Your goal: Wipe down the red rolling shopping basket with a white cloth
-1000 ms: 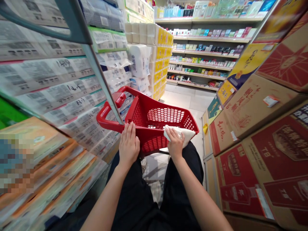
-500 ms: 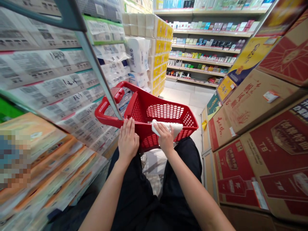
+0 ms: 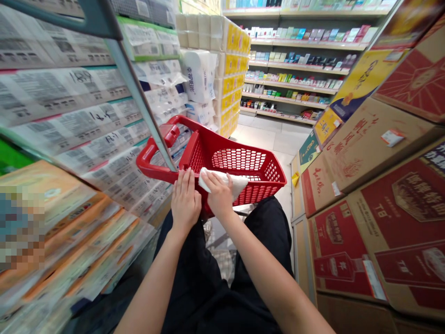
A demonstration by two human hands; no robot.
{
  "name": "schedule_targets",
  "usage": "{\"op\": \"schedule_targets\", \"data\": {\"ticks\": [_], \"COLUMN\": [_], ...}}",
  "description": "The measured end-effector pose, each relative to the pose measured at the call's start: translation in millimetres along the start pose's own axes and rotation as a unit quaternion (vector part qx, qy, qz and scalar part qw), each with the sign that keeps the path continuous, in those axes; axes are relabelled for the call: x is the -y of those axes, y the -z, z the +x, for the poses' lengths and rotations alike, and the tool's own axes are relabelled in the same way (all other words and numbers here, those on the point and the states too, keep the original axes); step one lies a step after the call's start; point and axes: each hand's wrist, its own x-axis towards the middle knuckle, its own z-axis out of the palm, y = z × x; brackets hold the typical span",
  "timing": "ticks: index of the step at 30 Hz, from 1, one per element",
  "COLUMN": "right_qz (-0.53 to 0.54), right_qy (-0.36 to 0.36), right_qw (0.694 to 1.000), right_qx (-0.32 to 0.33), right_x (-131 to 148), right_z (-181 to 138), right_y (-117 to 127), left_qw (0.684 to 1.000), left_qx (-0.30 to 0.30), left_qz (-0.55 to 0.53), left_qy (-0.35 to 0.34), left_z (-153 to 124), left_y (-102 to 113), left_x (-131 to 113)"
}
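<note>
A red plastic shopping basket [image 3: 264, 185] with perforated sides and a long metal pull handle [image 3: 139, 99] stands before my knees. My left hand [image 3: 185, 202] holds its near rim by the base of the handle, fingers close together with the tips over the edge. Just to the right, my right hand [image 3: 219, 192] presses a folded white cloth [image 3: 239, 184] against the same rim. Its fingers lie over the cloth, and part of the cloth drapes along the rim. Inside the basket, the part I can see shows only red plastic; the near bottom is hidden.
Stacked packs of paper goods [image 3: 86, 88] line the left side, with orange packs [image 3: 76, 232] low in front. Yellow-and-white tissue packs [image 3: 231, 69] stand farther on. Cardboard cartons [image 3: 368, 139] rise close on the right. Shelves of small boxed goods [image 3: 299, 65] lie beyond the tiled floor [image 3: 278, 139].
My right hand has slid left along the basket's rim with the cloth, coming close to my left hand. The left hand stays in place on the rim.
</note>
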Motion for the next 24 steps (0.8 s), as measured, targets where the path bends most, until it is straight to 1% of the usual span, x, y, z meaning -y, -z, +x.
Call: {"op": "schedule_targets", "data": {"ticks": [2,3,5,7,12,15,18,22,24], "right_qz": [0.017,0.018,0.008,-0.013,-0.07,-0.1,-0.11,-0.088,-0.076], "right_qy": [0.013,0.016,0.018,0.013,-0.014,-0.024,-0.032,-0.051,-0.06], "right_qw": [1.0,1.0,1.0,1.0,0.997,0.994,0.993,0.994,0.995], "right_qx": [-0.005,-0.007,-0.009,-0.011,-0.032,-0.033,-0.03,-0.034,-0.027], "right_x": [16,18,10,-10,-76,-99,-106,-101,-98], "right_z": [9,10,6,-4,-35,-43,-39,-23,-14], "right_y": [-6,-7,-7,-3,16,24,22,7,1], "left_qw": [1.0,1.0,1.0,1.0,1.0,1.0,0.999,0.999,0.998], "left_qx": [0.001,0.004,0.009,0.011,0.014,0.02,0.029,0.039,0.035], "left_qz": [-0.001,0.0,0.003,0.007,0.017,0.017,0.012,0.028,0.057], "left_qy": [0.0,0.0,0.0,0.0,0.002,0.005,0.004,0.006,0.006], "left_z": [0,0,0,0,0,4,15,42,57], "left_y": [0,0,1,2,3,2,-2,-12,-21], "left_x": [1,2,2,2,-1,0,8,23,23]}}
